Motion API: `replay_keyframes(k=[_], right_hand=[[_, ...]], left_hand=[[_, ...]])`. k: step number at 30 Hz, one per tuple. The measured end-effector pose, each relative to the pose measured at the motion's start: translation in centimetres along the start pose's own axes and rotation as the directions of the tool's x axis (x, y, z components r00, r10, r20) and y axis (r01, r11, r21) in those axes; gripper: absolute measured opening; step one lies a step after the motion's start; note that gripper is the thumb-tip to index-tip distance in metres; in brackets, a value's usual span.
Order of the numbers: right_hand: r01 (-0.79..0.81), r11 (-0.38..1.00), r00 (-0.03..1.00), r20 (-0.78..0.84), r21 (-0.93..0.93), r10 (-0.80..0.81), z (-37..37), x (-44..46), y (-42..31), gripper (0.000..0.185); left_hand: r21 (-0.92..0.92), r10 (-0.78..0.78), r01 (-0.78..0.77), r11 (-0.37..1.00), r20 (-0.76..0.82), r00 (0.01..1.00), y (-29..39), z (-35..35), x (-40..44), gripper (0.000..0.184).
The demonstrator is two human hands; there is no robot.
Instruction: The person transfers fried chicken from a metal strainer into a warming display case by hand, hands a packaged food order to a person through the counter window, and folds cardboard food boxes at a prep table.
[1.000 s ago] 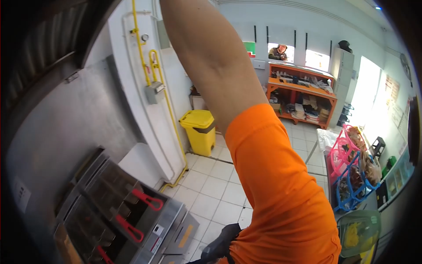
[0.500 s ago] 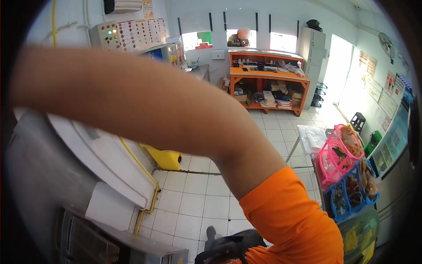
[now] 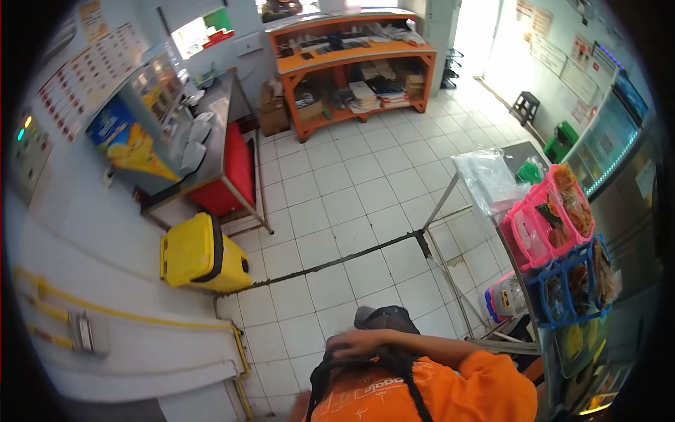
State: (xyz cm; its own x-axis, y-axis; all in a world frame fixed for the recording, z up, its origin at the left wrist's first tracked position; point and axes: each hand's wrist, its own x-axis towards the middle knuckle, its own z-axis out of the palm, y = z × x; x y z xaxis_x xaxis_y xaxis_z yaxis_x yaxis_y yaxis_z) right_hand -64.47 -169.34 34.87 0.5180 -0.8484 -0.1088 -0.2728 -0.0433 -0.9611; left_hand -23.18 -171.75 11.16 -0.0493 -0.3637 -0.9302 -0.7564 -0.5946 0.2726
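Note:
My right hand [image 3: 355, 344] is drawn in against my body, low in the middle of the view. Its fingers curl down at the upper part of a black apron [image 3: 325, 373], worn over an orange shirt [image 3: 365, 401]. Whatever they grip, if anything, is hidden behind the hand. The right forearm comes in from the right, below an orange sleeve. A sliver of my left arm shows at the bottom edge, while the left hand is out of sight. Beyond my body, a dark shoe [image 3: 363, 316] points forward on the tiled floor.
At right, a metal table bears clear plastic bags [image 3: 486, 179], a pink basket [image 3: 527, 225] and blue baskets [image 3: 562, 320]. A yellow bin [image 3: 190, 253] stands left, near a steel counter [image 3: 232, 105]. An orange desk [image 3: 295, 67] stands ahead. A person [image 3: 281, 7] is behind the window.
My right arm, earlier raised across the view toward the upper left, has come down to my chest. The view has tilted downward and turned, showing more floor and the yellow bin.

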Motion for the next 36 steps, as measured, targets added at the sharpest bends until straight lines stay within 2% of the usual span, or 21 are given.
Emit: replay_keyframes(k=[1, 3, 4, 5, 6, 7, 8, 12, 14, 16, 17, 18, 22, 25, 26, 28, 30, 32, 34, 35, 36], right_hand=[[0.039, 0.973, 0.995, 0.078, 0.228, -0.058, -1.1, -2.1, 2.5, 0.062], [0.208, 0.799, 0.973, -0.035, 0.565, -0.228, -6.2, -6.0, 0.2, 0.058], [0.152, 0.854, 0.985, -0.004, 0.498, -0.172, -6.8, -7.0, 6.1, 0.064], [-0.045, 0.923, 0.991, 0.133, 0.381, -0.006, -10.4, -6.4, 7.3, 0.067], [-0.149, 0.931, 0.971, 0.226, 0.333, 0.075, -13.8, -5.5, 8.7, 0.067], [-0.245, 0.931, 0.936, 0.317, 0.27, 0.155, -17.2, -4.7, 10.1, 0.067], [-0.189, 0.944, 0.933, 0.348, 0.269, 0.087, -20.8, -2.8, 10.4, 0.064], [0.287, 0.874, 0.83, 0.354, 0.392, -0.431, -39.4, 6.0, 4.6, 0.054], [0.325, 0.823, 0.744, 0.411, 0.465, -0.526, -47.5, 9.1, 0.8, 0.051], [0.202, 0.814, 0.7, 0.501, 0.545, -0.509, -54.5, 11.0, -1.1, 0.049], [0.221, 0.812, 0.727, 0.463, 0.541, -0.507, -57.5, 11.2, -0.4, 0.051], [0.239, 0.81, 0.754, 0.423, 0.536, -0.502, -60.2, 11.3, 0.6, 0.052], [0.266, 0.791, 0.875, 0.206, 0.551, -0.438, -74.0, 8.9, 6.1, 0.05], [0.169, 0.853, 0.889, 0.298, 0.493, -0.348, -86.4, 8.2, 14.5, 0.05], [0.085, 0.922, 0.933, 0.296, 0.378, -0.207, -91.8, 8.2, 15.2, 0.045], [0.004, 0.995, 0.99, -0.142, 0.097, 0.01, -100.4, 9.1, 18.6, 0.033], [-0.18, 0.973, 0.752, -0.618, 0.144, 0.23, -109.0, 8.9, 22.8, 0.039], [-0.093, 0.971, 0.352, -0.905, 0.22, 0.239, -117.6, 5.9, 22.8, 0.032], [0.01, 0.986, -0.002, -0.986, 0.166, 0.166, -123.7, 3.7, 29.0, 0.019], [-0.162, 0.962, -0.076, -0.975, 0.22, 0.21, -126.6, 2.1, 30.2, 0.016], [-0.152, 0.967, -0.078, -0.978, 0.206, 0.195, -129.3, 1.0, 29.4, 0.021]], left_hand=[[-0.014, -0.01, 0.01, 1.0, -0.031, 0.999, 3.4, -4.6, 2.2, 0.027], [-0.105, -0.059, 0.038, 0.994, -0.204, 0.977, 14.4, -12.7, 7.1, 0.018], [-0.095, 0.105, -0.129, 0.987, -0.231, 0.967, 21.2, -16.9, 9.3, 0.023], [0.067, 0.099, -0.08, 0.995, -0.376, 0.921, 27.9, -19.0, 11.7, 0.02], [0.003, 0.118, -0.125, 0.992, -0.349, 0.93, 35.1, -21.7, 12.2, 0.024], [-0.105, 0.208, -0.275, 0.956, -0.418, 0.884, 41.8, -21.8, 13.0, 0.025], [-0.192, 0.276, -0.415, 0.889, -0.497, 0.822, 47.2, -22.0, 12.7, 0.027], [-0.094, 0.315, -0.354, 0.93, -0.288, 0.904, 65.8, -18.1, 11.8, 0.028], [-0.126, 0.309, -0.331, 0.935, -0.171, 0.936, 69.3, -15.6, 15.3, 0.03], [-0.203, 0.214, -0.231, 0.951, -0.103, 0.971, 71.8, -11.5, 16.2, 0.03], [0.175, 0.375, -0.366, 0.914, -0.021, 0.927, 71.8, -10.2, 18.3, 0.028], [0.508, 0.522, -0.477, 0.717, 0.061, 0.851, 72.2, -8.8, 20.1, 0.029], [0.42, 0.192, -0.227, 0.878, 0.125, 0.973, 81.2, 0.3, 22.2, 0.033], [0.44, 0.124, -0.184, 0.879, 0.163, 0.979, 92.6, 3.8, 26.2, 0.037], [0.459, 0.117, -0.184, 0.869, 0.171, 0.978, 96.4, 4.4, 28.0, 0.038], [0.493, 0.117, -0.194, 0.848, 0.182, 0.976, 104.8, 5.5, 31.2, 0.04], [0.532, 0.135, -0.216, 0.819, 0.187, 0.973, 114.3, 5.8, 34.5, 0.043], [0.589, 0.193, -0.271, 0.762, 0.192, 0.962, 125.3, 5.8, 38.6, 0.046], [0.638, 0.299, -0.336, 0.693, 0.169, 0.939, 137.7, 5.6, 43.0, 0.049], [0.587, 0.373, -0.377, 0.717, 0.134, 0.918, 144.9, 5.8, 44.4, 0.05], [0.416, 0.424, -0.421, 0.806, 0.091, 0.901, 156.1, 6.7, 38.0, 0.045]])
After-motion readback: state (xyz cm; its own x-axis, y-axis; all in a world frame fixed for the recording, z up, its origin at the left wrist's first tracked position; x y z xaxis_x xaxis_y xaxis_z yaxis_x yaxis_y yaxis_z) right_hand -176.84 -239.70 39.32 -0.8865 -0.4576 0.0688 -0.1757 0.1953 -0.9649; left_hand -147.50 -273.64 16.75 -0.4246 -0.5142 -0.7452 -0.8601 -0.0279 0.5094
